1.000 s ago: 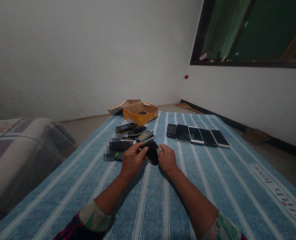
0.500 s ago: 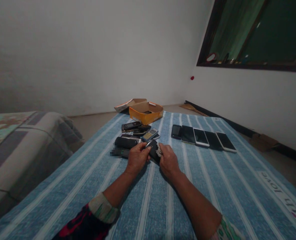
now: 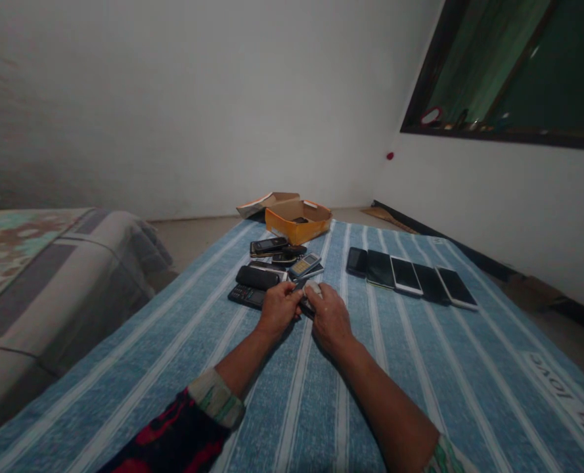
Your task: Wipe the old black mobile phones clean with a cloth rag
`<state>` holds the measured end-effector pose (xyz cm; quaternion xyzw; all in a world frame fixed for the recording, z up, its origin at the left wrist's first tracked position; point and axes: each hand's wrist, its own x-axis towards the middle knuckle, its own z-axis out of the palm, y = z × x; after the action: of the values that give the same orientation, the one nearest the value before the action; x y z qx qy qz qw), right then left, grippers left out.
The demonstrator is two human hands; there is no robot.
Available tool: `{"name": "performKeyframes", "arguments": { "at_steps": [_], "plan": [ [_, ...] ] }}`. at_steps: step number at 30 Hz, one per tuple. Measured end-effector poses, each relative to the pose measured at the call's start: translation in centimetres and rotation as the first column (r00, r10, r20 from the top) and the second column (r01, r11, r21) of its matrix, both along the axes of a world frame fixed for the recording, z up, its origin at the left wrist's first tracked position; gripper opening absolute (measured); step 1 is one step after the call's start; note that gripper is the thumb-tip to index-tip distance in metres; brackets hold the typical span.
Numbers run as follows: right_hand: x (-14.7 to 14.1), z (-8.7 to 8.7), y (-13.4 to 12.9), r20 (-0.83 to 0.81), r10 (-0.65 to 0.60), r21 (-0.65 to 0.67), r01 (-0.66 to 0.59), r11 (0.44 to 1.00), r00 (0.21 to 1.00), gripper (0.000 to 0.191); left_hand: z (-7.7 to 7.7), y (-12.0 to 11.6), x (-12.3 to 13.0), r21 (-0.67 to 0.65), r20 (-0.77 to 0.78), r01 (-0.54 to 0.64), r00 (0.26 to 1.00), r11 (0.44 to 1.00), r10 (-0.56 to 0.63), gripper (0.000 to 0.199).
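Note:
Between my two hands is a dark phone (image 3: pixel 306 306), mostly covered by fingers. My left hand (image 3: pixel 278 311) is closed on its left side. My right hand (image 3: pixel 332 319) pinches a crumpled whitish cloth (image 3: pixel 313 289) against the phone's upper face. Just beyond my hands lies a grey keypad phone (image 3: pixel 305 264). To the left of them are a black rounded case or phone (image 3: pixel 257 277) and a black keypad phone (image 3: pixel 246 296). More dark phones (image 3: pixel 269 245) are piled behind. Several flat smartphones (image 3: pixel 406 274) lie in a row at the right.
An orange open box (image 3: pixel 299 230) with dark items inside stands at the far end of the blue striped cloth (image 3: pixel 272 407), its lid (image 3: pixel 267 202) behind it. A covered bed or seat (image 3: pixel 109 263) is at the left.
The phone in my hands has tilted and shows less of its dark face. My right hand with the cloth has shifted over it. The whole view has swung slightly left.

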<state>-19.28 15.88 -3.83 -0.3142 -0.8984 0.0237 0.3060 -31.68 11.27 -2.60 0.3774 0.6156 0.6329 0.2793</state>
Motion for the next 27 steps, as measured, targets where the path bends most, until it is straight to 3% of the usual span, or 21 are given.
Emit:
{"name": "performKeyframes", "arguments": {
  "at_steps": [11,18,27],
  "plan": [
    [0.4,0.6,0.0,-0.071,0.074,-0.070,-0.079,0.994,0.995,0.036,0.4,-0.3,0.4,0.041,0.023,0.005,1.000,0.999,-0.006,0.017],
    [0.2,1.3,-0.3,-0.081,0.005,-0.130,-0.016,0.991,0.997,0.041,1.4,-0.4,0.9,0.083,0.058,0.006,0.998,0.996,-0.011,0.018],
    [1.3,0.4,0.3,-0.172,0.093,-0.121,-0.114,0.986,0.981,0.043,1.4,-0.5,0.9,0.063,0.062,0.040,0.997,0.997,-0.044,0.017]
  ]
}}
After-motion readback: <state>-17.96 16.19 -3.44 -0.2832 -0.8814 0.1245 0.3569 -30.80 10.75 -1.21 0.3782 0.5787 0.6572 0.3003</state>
